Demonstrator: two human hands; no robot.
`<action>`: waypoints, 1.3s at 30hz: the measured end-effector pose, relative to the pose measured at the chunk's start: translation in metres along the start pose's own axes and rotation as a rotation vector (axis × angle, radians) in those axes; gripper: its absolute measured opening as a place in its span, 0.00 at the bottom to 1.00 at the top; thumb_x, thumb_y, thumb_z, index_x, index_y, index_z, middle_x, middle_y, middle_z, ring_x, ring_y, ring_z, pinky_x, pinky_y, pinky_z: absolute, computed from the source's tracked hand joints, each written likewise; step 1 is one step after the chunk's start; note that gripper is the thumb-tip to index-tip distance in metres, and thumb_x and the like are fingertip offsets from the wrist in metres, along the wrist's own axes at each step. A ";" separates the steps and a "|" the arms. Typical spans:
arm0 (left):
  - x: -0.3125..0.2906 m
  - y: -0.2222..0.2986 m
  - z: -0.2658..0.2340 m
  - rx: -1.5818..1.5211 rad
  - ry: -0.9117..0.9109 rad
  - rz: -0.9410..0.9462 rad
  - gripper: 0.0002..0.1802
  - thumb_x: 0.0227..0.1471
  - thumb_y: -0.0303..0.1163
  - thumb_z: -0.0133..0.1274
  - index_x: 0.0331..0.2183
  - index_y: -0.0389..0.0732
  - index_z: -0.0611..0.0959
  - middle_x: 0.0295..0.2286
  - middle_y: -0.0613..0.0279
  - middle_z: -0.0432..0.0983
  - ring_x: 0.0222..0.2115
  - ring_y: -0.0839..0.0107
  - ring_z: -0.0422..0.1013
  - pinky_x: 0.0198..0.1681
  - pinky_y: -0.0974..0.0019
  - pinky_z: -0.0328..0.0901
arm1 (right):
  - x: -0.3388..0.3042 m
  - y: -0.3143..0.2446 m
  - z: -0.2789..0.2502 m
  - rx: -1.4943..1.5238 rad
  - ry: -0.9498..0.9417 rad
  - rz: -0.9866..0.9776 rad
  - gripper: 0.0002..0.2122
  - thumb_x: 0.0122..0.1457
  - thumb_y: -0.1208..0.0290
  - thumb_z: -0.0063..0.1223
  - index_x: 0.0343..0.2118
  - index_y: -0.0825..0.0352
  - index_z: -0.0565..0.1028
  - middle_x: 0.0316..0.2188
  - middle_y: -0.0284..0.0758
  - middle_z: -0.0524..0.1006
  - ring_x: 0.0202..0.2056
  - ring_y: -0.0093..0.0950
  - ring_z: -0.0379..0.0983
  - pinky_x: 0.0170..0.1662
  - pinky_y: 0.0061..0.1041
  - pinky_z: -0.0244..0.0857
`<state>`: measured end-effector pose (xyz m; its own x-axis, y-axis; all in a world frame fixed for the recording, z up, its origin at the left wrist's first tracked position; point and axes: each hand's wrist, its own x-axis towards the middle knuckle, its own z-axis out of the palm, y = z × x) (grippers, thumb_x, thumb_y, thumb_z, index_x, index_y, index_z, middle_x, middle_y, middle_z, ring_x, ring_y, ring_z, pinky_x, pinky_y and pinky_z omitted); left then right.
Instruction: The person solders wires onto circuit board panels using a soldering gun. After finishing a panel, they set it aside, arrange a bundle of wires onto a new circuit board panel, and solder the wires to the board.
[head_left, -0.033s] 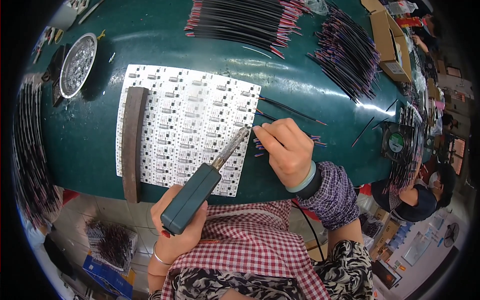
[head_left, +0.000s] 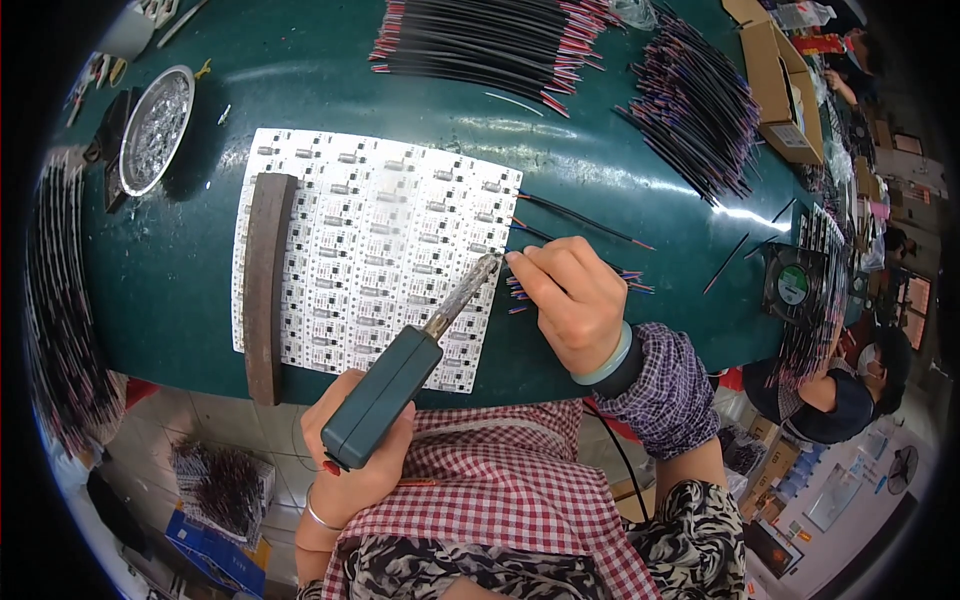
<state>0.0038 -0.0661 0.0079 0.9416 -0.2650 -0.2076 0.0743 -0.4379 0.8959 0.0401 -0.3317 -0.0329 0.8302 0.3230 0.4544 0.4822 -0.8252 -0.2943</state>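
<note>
My left hand [head_left: 362, 440] is wrapped round a dark green soldering iron [head_left: 383, 397]. The iron's tip reaches the right edge of a white circuit board panel [head_left: 330, 265] covered in rows of small components. My right hand [head_left: 578, 300] is pinched at that edge, close to the tip, on a thin dark wire that its fingers mostly hide. Above this hand, black wires [head_left: 580, 219] stick out from the panel's edge. More wire ends [head_left: 632, 283] show beyond my fingers. A brown bar [head_left: 267, 290] lies across the panel's left side.
A metal bowl [head_left: 157, 130] of silvery bits stands at the left. Bundles of black wires [head_left: 470, 45] lie at the back, with another pile [head_left: 690, 105] to the right. A cardboard box [head_left: 780, 95] and a small fan [head_left: 787, 283] are at the right, where a person [head_left: 840, 395] sits.
</note>
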 end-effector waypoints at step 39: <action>-0.016 -0.003 -0.002 -0.013 0.013 -0.037 0.09 0.41 0.20 0.62 0.30 0.31 0.82 0.27 0.55 0.77 0.23 0.64 0.74 0.27 0.67 0.67 | -0.011 -0.025 -0.003 0.064 0.003 0.067 0.24 0.29 0.85 0.52 0.38 0.75 0.78 0.29 0.40 0.75 0.29 0.37 0.73 0.31 0.31 0.70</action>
<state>-0.0112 -0.0590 0.0093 0.9423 -0.2377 -0.2355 0.1131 -0.4362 0.8927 0.0183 -0.3154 -0.0279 0.8603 0.2670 0.4344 0.4429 -0.8133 -0.3773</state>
